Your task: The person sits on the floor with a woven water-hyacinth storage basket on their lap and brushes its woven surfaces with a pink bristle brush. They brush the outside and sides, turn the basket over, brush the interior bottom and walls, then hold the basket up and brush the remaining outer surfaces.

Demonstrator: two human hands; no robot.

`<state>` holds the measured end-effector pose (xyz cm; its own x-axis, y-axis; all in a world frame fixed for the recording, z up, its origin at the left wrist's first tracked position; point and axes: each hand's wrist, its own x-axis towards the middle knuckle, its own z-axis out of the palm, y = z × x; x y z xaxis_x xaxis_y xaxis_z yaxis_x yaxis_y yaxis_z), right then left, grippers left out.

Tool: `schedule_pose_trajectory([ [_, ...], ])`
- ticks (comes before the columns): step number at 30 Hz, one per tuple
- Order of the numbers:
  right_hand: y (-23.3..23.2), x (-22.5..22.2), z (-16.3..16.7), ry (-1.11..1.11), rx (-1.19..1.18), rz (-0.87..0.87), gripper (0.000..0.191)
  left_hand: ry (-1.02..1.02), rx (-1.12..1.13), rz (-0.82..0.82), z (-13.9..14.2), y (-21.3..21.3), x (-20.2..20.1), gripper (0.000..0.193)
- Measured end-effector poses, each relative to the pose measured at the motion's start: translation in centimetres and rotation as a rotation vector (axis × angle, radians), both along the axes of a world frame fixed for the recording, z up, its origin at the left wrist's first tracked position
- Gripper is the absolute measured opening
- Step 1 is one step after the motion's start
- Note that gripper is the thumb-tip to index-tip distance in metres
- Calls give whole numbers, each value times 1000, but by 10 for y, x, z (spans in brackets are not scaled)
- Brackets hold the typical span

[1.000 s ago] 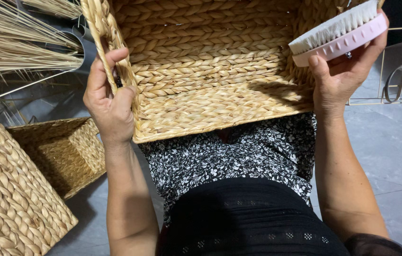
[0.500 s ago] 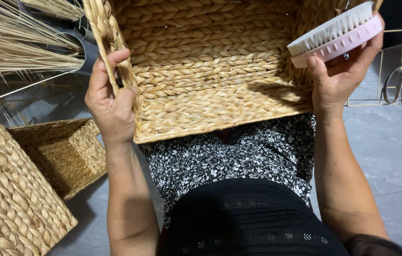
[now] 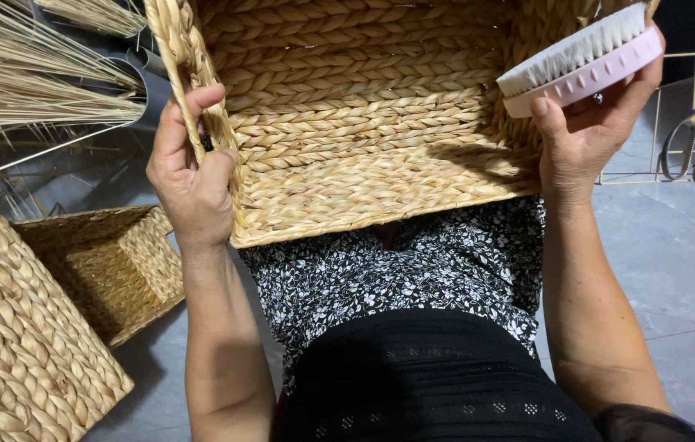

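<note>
L hand (image 3: 190, 176) fingers clamp the woven basket (image 3: 364, 139) rim, steadying it on the lap. R hand (image 3: 589, 131) fingers wrap a pink brush (image 3: 581, 61), bristles facing in.

No pkgs, labels, signs or screens in view (head cam, whole frame checked).

Grey tiled floor (image 3: 675, 270) w/ faint grout lines, evenly lit.
</note>
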<state>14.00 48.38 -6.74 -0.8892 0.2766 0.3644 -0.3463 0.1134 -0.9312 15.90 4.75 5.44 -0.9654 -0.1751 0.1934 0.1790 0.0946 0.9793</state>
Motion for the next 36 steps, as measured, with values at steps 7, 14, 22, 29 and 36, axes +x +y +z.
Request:
schedule_pose_trajectory([
  [7, -5, 0, 8, -5, -34, 14, 109, 40, -30, -15, -1, 0, 0, 55],
  [14, -7, 2, 10, -15, -52, 16, 109, 35, -12, -20, -1, 0, 0, 54],
  [22, -8, 2, 10, -2, -44, 18, 107, 26, 2, -22, -2, 1, 1, 55],
  [29, -10, 1, 16, -24, -51, 24, 107, 0, -5, -11, 2, 3, -2, 55],
  [36, -9, -2, 16, -37, -57, 31, 107, 22, 0, -31, 3, 3, -6, 53],
])
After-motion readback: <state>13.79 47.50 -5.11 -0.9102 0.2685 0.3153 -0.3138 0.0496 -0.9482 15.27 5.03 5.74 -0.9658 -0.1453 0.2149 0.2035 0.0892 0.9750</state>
